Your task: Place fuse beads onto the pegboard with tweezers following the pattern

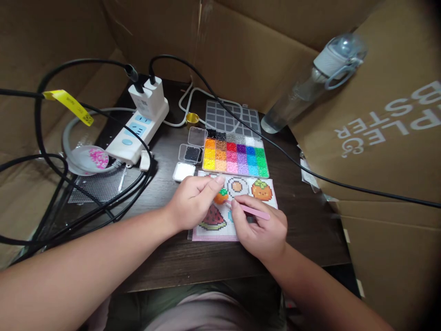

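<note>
Head view: the pattern sheet (217, 237) lies at the near middle of the surface (306, 234), bearing pixel-style pictures of fruit and an egg. The right hand (260, 225) rests over its near right part, fingers closed on pink tweezers (255, 212). Their tips point left toward the orange fruit picture (221, 197); whether they hold a bead cannot be told. The left hand (193, 202) sits at the sheet's left edge, thumb extended and fingers curled; whether anything is pinched there cannot be told.

Just beyond the sheet stands the bead tray (237, 174), its compartments filled by colour. A black cable (396, 196) crosses above the far right side, and a water bottle (299, 96) leans at far right.

Risks, as judged: a slipping tweezer grip could scatter beads; a knuckle brushing the sheet could displace placed pieces; a forward nudge of the sheet could jolt the open tray and mix colours; a tug on the cable could drag across the tray.
</note>
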Demonstrator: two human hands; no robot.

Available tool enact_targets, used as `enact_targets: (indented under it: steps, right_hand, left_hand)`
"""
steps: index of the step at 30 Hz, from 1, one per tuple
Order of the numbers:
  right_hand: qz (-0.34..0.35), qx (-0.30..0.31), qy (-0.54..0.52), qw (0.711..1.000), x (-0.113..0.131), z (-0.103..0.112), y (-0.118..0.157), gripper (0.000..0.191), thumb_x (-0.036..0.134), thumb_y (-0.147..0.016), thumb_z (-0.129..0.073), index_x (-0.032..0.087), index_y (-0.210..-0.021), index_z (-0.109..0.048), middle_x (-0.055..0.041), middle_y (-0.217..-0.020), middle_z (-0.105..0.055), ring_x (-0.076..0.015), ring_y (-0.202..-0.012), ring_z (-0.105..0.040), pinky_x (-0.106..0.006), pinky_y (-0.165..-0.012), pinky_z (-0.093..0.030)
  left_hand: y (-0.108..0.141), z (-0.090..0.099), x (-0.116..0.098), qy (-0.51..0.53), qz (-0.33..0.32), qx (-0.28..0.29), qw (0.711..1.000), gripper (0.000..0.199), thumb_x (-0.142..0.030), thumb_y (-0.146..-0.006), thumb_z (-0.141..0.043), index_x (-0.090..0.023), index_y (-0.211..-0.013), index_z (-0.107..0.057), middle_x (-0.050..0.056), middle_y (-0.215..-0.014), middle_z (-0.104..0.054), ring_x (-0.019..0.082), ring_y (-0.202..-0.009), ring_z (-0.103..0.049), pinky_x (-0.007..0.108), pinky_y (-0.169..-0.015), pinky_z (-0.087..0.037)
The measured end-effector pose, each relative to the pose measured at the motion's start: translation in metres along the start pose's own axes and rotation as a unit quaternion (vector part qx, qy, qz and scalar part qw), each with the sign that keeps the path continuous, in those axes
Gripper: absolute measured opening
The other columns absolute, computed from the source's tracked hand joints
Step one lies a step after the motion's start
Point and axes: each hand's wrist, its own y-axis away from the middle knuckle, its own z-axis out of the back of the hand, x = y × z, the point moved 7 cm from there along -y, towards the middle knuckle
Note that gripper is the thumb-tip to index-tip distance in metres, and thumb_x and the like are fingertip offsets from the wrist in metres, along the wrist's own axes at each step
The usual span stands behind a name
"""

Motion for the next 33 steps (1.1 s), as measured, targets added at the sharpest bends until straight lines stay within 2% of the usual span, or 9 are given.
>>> enact_targets:
  steps: [18,28,33]
  right_hand:
    - [0.003,0.006,0.001,1.0,-0.0001,-0.002,0.0007,0.02,0.007,-0.073,-0.062,0.02,-0.088,-0.064,-0.0019,-0.074,-0.072,-0.0152,-0.06,-0.068,-0.023,-0.058,-0.057]
    - [0.048,0.02,0.016,0.999,0.0046,-0.0034,0.0028,0.025,0.002,-0.071,-0.063,0.018,-0.09,-0.062,-0.0016,-0.073,-0.071,-0.0134,-0.061,-0.068,-0.021,-0.061,-0.056]
    - [0.038,0.002,0.017,0.999,0.0073,0.0012,0.0026,0.027,0.002,-0.072,-0.063,0.021,-0.091,-0.062,-0.0009,-0.072,-0.071,-0.0139,-0.06,-0.068,-0.023,-0.059,-0.057]
  left_hand:
    - [0.0007,0.0001,-0.0007,0.003,0.0,-0.001,1.0,0.049,-0.041,-0.091,-0.04,-0.017,-0.049,-0.033,-0.005,-0.047,-0.03,0.008,-0.046,-0.029,0.023,-0.046,-0.028]
    - [0.0012,0.0008,-0.0012,-0.006,0.008,-0.004,1.0,0.05,-0.041,-0.091,-0.04,-0.017,-0.048,-0.034,-0.005,-0.047,-0.031,0.008,-0.046,-0.03,0.023,-0.046,-0.027]
    - [0.0013,0.0011,0.0007,-0.001,0.012,-0.005,1.0,0.05,-0.044,-0.091,-0.04,-0.018,-0.049,-0.032,-0.005,-0.047,-0.028,0.008,-0.045,-0.027,0.023,-0.044,-0.025]
